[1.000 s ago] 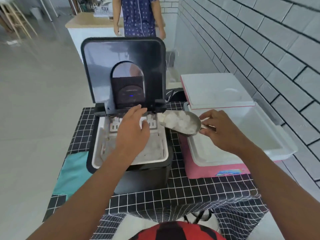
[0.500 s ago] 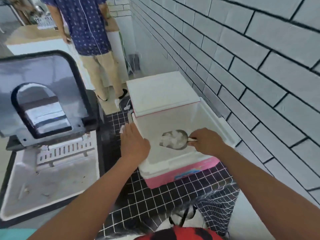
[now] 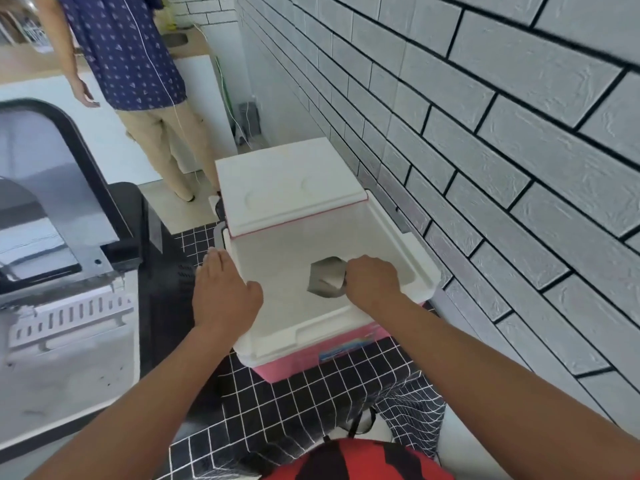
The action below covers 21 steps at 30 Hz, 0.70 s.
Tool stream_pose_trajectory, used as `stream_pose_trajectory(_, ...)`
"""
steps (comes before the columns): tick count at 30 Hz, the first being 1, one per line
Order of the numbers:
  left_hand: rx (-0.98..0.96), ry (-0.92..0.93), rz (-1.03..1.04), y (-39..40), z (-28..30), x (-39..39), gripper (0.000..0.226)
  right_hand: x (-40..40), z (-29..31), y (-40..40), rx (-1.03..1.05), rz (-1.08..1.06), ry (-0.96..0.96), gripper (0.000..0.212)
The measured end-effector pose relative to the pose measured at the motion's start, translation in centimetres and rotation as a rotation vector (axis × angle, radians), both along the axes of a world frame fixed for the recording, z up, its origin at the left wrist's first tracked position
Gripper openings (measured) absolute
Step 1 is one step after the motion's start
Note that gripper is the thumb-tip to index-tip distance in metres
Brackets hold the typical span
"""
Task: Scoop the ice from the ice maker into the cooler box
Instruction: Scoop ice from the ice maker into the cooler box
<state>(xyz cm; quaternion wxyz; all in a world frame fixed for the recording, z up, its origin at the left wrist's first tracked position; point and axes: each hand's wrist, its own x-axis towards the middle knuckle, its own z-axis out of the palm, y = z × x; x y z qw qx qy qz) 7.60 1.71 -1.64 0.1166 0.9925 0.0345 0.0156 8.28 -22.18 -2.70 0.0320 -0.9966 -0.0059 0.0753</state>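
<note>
Steel scoop turned mouth-down inside the open cooler.

The right hand (image 3: 372,280) has its fingers curled around the handle of the rounded stainless-steel scoop (image 3: 327,277), holding it inside the white-lined pink cooler box (image 3: 349,344) with its back facing up — no ice can be seen on it, and whether ice lies beneath it I cannot tell. The left hand (image 3: 223,292) lies flat, fingers straight and released, on the cooler's left rim at the near corner. The cooler's white hinged lid (image 3: 287,183) stands open on the far side. To the left, on the black-and-white grid tablecloth (image 3: 311,393), sits the black ice maker (image 3: 69,323) with its lid raised — its grey basin shows only a few specks. A person in a blue patterned shirt (image 3: 128,50) stands far behind.
</note>
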Motion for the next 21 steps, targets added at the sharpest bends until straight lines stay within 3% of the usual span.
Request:
stream_pose_trajectory(7,0.024,-0.025,-0.002,-0.1,-0.1,0.0,0.077,-0.3,0.8,0.4,-0.094,0.059,-0.022,0.019)
stream_pose_trajectory(12,0.021,-0.03,-0.052,0.4,0.0,0.1,0.071,-0.5,3.1,0.1,-0.121,0.071,0.0,0.011)
stream_pose_trajectory(17,-0.262,-0.238,-0.164,2.6,3.0,-1.2,0.051,-0.7,7.5,0.9,0.048,-0.001,-0.113,0.009)
stream_pose_trajectory(21,-0.291,-0.416,-0.205,7.6,6.3,-2.7,0.044,-1.5,10.9,5.0,0.222,-0.001,-0.208,0.013)
